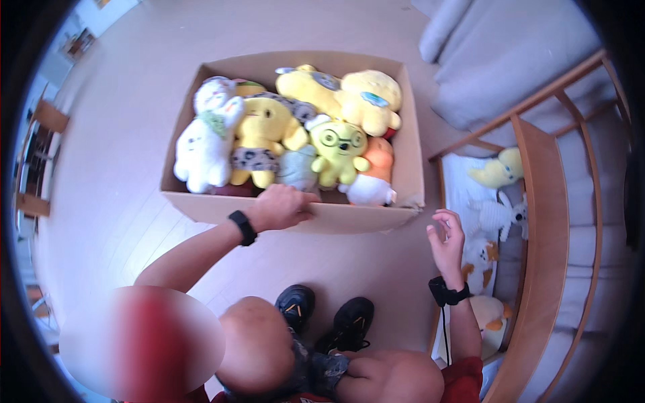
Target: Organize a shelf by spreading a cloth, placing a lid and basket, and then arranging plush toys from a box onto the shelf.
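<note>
A cardboard box (352,217) full of plush toys stands on the floor before me. My left hand (283,206) rests on its near rim, fingers bent over the edge; whether it grips the cardboard is hard to tell. Close by lie a yellow plush with a spotted skirt (262,131), a white plush (201,156), a yellow-green plush with glasses (340,146) and an orange and white plush (375,171). To the right of the box my right hand (446,237) is raised with curled fingers apart, holding nothing, near the wooden rack.
On the right, a wooden rack (541,201) holds a yellow plush (499,169), a striped white plush (496,214) and several others on its low shelf. Grey fabric (509,60) hangs behind it. My knees and black shoes (352,322) are below the box.
</note>
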`<state>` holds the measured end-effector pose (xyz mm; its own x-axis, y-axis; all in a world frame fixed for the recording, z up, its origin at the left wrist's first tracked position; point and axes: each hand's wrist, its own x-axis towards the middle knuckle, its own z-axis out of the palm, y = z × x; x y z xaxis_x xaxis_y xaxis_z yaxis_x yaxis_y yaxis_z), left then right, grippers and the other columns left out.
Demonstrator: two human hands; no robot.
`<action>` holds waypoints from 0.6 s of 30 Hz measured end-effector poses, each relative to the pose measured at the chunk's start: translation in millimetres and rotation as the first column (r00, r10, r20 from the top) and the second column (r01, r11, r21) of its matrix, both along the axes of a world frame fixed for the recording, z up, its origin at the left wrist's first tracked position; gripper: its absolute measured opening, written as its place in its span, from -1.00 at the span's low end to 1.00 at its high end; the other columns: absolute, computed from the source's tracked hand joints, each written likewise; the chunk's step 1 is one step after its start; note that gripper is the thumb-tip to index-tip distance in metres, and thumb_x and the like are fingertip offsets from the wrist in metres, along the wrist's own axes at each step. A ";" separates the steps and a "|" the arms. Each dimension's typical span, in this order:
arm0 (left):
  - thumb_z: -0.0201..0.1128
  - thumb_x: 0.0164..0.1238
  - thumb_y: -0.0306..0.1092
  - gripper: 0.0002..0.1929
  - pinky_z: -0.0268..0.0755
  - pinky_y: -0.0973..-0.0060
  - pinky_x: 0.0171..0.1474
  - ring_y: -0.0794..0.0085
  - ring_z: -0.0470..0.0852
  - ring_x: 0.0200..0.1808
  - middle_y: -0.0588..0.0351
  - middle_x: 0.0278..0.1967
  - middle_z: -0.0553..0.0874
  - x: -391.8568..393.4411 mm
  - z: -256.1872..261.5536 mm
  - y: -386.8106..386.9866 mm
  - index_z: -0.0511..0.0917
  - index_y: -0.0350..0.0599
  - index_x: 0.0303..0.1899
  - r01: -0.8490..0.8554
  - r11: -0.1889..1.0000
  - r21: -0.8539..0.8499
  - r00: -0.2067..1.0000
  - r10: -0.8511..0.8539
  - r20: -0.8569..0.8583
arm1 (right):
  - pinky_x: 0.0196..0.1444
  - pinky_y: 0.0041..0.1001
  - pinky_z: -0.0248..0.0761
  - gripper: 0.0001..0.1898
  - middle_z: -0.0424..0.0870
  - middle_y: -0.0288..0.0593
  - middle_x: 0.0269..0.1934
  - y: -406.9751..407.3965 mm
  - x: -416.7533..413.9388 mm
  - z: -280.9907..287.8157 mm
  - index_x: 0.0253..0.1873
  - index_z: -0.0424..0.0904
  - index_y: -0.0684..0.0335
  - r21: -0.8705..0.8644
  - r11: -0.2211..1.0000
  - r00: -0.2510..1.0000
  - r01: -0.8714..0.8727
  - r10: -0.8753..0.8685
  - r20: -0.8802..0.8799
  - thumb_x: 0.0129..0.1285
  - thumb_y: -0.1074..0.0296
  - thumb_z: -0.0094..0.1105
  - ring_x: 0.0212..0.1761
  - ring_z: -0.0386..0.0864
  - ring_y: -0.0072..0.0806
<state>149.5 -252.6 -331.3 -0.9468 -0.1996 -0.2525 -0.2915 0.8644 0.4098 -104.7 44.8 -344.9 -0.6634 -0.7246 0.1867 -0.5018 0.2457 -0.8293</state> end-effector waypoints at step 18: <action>0.28 0.31 -0.14 -0.69 0.59 0.20 -0.23 0.07 0.75 -0.32 -0.02 -0.39 0.74 24.7 -28.2 3.4 0.65 0.03 0.02 0.070 0.995 -0.073 0.993 -0.076 -0.091 | 0.35 0.00 0.13 -0.82 0.60 -0.08 -0.09 -67.3 93.1 9.0 -0.02 0.58 0.21 0.400 0.905 0.861 -0.147 0.316 -0.398 0.39 0.32 0.10 0.15 0.44 -0.10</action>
